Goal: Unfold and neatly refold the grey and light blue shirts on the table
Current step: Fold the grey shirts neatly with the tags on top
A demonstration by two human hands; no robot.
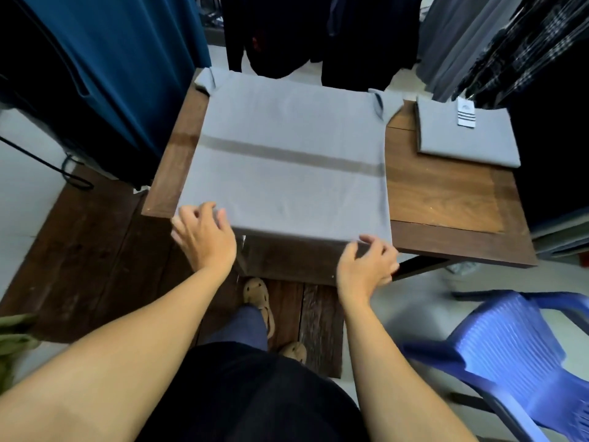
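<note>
Grey shirt (287,173) hem pinched; right hand (366,266) fingers (390,263) blurred

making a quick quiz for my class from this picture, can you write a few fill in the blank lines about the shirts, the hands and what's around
1. The folded shirt lies to the ____ of the spread shirt (left or right).
2. The left hand and the right hand grip the spread shirt's ____ edge (near or far).
3. The table is made of ____.
4. The plastic chair is ____ in colour.

Missing words: right; near; wood; blue.
</note>
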